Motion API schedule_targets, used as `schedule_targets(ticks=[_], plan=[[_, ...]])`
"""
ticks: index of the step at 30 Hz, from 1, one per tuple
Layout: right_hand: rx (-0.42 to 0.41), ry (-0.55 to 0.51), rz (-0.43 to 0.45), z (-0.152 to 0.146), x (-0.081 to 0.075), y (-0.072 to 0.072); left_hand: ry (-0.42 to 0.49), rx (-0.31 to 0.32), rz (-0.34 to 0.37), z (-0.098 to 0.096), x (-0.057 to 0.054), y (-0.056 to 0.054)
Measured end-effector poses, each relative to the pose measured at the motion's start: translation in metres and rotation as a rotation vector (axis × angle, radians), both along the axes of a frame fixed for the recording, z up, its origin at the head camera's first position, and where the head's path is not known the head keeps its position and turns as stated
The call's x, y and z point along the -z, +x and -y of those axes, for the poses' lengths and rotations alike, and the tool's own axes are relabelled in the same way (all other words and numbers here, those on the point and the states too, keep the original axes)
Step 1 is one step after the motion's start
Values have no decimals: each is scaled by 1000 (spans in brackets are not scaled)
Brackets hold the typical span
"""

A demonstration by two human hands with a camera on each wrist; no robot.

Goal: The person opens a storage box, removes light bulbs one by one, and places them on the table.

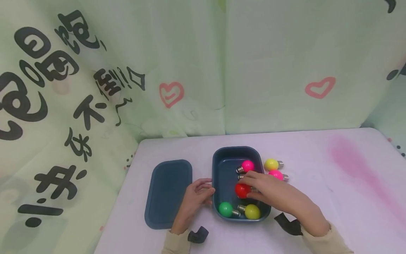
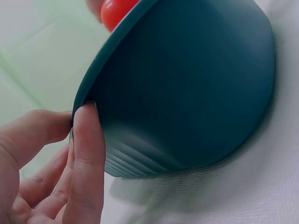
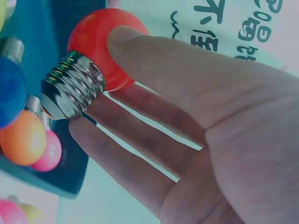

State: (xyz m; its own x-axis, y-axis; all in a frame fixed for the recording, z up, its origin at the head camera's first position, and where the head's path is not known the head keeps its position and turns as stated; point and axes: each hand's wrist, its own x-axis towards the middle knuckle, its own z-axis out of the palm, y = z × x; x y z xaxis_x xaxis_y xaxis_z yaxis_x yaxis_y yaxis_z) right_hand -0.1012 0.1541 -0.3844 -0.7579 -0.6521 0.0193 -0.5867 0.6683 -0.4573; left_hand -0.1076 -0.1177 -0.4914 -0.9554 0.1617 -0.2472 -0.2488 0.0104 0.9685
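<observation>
A dark blue plastic box (image 1: 226, 176) stands on the table with several coloured light bulbs in it. My right hand (image 1: 279, 192) pinches a red light bulb (image 3: 103, 37) by its round part, thumb on one side, over the box's right half; its metal screw base is bare. At the box's left rim my left hand (image 1: 196, 197) pinches the edge between thumb and finger, as the left wrist view shows. Inside lie a pink bulb (image 1: 248, 165), a green bulb (image 1: 225, 209) and a yellow bulb (image 1: 252, 211). The right wrist view also has a blue bulb (image 3: 10, 91) and an orange bulb (image 3: 23, 137), hidden by the hand from above.
Left of the box lies a flat dark blue lid (image 1: 169, 194). Just outside the box's right side lie another yellow bulb (image 1: 271, 164) and another pink bulb (image 1: 275, 174). A printed curtain (image 1: 253, 70) hangs behind the pale table (image 1: 304, 151).
</observation>
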Motion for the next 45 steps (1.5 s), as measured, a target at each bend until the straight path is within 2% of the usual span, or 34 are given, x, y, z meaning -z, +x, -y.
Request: schedule_targets(ticks=[5, 10, 17, 26, 32, 38, 45], plan=[[22, 24, 11, -10, -2, 3, -7, -5, 7, 1, 0, 1], [21, 45, -43, -21, -1, 6, -2, -5, 2, 1, 0, 2], [50, 32, -5, -35, 2, 10, 11, 2, -5, 1, 1, 1], [80, 34, -24, -51, 7, 17, -13, -3, 6, 1, 1, 2], [104, 51, 22, -59, 9, 18, -16, -11, 19, 1, 1, 2], [122, 82, 15, -66, 9, 20, -3, -6, 6, 1, 1, 1], [164, 116, 67, -74, 18, 21, -5, -3, -2, 0, 1, 0]])
